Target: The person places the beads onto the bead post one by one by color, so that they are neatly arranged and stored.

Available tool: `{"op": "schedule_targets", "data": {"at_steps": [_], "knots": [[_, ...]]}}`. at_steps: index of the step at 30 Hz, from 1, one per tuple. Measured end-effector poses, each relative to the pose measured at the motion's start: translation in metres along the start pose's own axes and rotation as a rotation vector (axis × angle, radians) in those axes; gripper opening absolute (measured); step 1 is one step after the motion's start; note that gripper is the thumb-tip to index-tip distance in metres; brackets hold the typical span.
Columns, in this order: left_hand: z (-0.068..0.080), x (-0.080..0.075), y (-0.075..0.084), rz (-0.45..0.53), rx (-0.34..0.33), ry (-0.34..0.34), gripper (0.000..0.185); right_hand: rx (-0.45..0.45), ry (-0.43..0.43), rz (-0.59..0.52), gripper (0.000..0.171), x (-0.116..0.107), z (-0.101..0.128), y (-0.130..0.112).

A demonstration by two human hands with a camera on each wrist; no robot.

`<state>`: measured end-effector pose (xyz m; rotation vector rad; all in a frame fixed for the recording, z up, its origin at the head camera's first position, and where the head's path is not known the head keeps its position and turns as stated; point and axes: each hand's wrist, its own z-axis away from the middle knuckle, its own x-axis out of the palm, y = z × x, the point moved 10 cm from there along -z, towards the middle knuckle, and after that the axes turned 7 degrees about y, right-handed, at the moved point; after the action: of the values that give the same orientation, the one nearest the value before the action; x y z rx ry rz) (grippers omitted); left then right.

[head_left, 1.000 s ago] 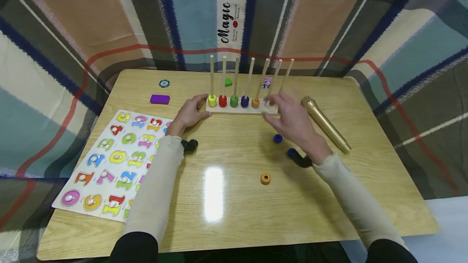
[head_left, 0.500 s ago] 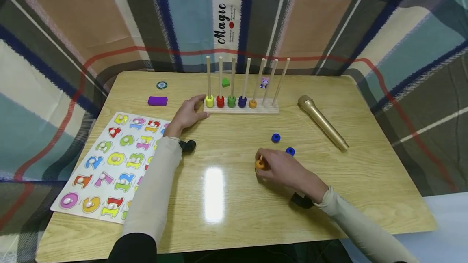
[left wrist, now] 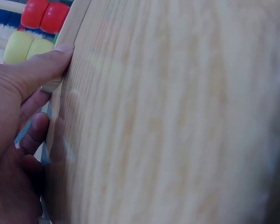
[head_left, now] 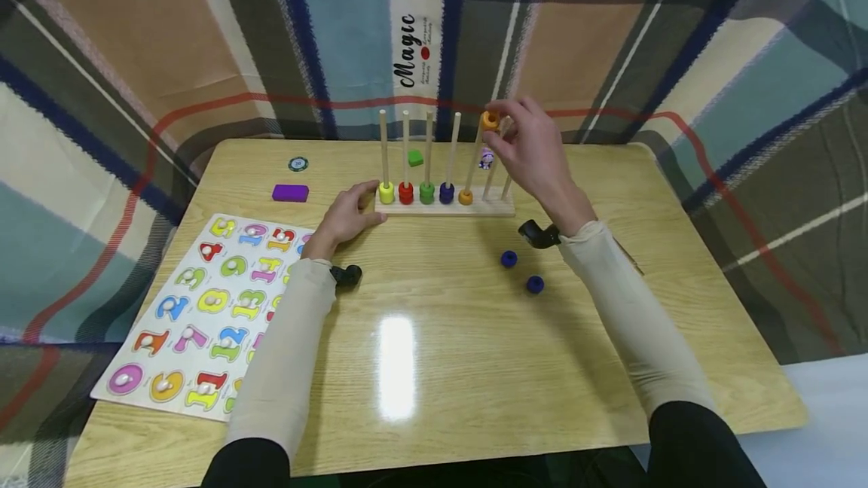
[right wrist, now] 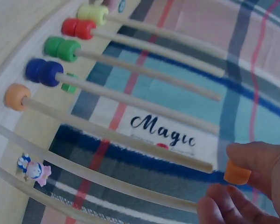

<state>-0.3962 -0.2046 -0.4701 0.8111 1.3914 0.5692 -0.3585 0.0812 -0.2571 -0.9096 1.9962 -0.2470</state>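
A wooden bead stand (head_left: 487,208) with several upright pegs stands toward the table's far edge. My left hand (head_left: 344,218) grips its left end, thumb along the front edge. Pairs of yellow beads (left wrist: 28,47), red beads (left wrist: 44,16), green beads (right wrist: 62,48) and dark blue beads (right wrist: 44,72) sit on pegs. One orange bead (right wrist: 17,97) sits at the foot of another peg. At that peg's top, my right hand (head_left: 539,153) pinches a second orange bead (right wrist: 237,173), just off the tip in the right wrist view. The two rightmost pegs carry no beads.
Two blue beads (head_left: 508,259) lie on the table in front of the stand. A number puzzle board (head_left: 152,369) covers the left side. Purple block (head_left: 290,193), poker chip (head_left: 297,164), green block (head_left: 415,158) and small figurine (head_left: 486,159) are farther back. My right arm mostly hides a gold tube.
My right hand has gone down to the loose orange bead on the table, picked it up and raised it to a peg's top. The left hand stays at the stand.
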Motion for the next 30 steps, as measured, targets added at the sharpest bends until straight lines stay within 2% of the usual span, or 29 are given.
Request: {"op": "schedule_targets", "data": {"at_steps": [8, 14, 17, 19, 22, 24, 26, 28, 30], "knots": [[0.001, 0.002, 0.003, 0.004, 0.004, -0.015, 0.078, 0.064, -0.040, 0.083, 0.037, 0.012, -0.019, 0.012], [0.001, 0.000, 0.002, 0.015, 0.006, -0.009, 0.078, 0.101, -0.154, 0.163, 0.043, 0.029, -0.018, 0.021], [0.002, 0.002, 0.000, 0.027, 0.000, -0.016, 0.078, 0.104, -0.168, 0.182, 0.047, 0.034, -0.014, 0.025], [0.003, 0.002, -0.001, 0.029, -0.004, -0.013, 0.078, 0.096, -0.148, 0.170, 0.053, 0.033, -0.012, 0.026], [0.002, 0.004, -0.003, 0.026, -0.008, -0.010, 0.078, 0.056, -0.055, 0.124, 0.058, 0.024, -0.002, 0.025], [0.002, 0.005, -0.003, 0.021, -0.011, -0.016, 0.079, 0.025, 0.016, 0.104, 0.053, 0.017, 0.011, 0.027], [0.000, 0.006, -0.004, 0.020, -0.012, -0.022, 0.078, 0.013, 0.017, 0.116, 0.044, 0.015, 0.031, 0.034], [-0.001, 0.004, -0.004, 0.018, -0.011, -0.017, 0.078, 0.032, -0.094, 0.163, 0.038, 0.027, 0.054, 0.046], [-0.001, 0.001, -0.004, 0.017, -0.011, -0.008, 0.078, 0.081, -0.304, 0.234, 0.042, 0.049, 0.081, 0.063]]}}
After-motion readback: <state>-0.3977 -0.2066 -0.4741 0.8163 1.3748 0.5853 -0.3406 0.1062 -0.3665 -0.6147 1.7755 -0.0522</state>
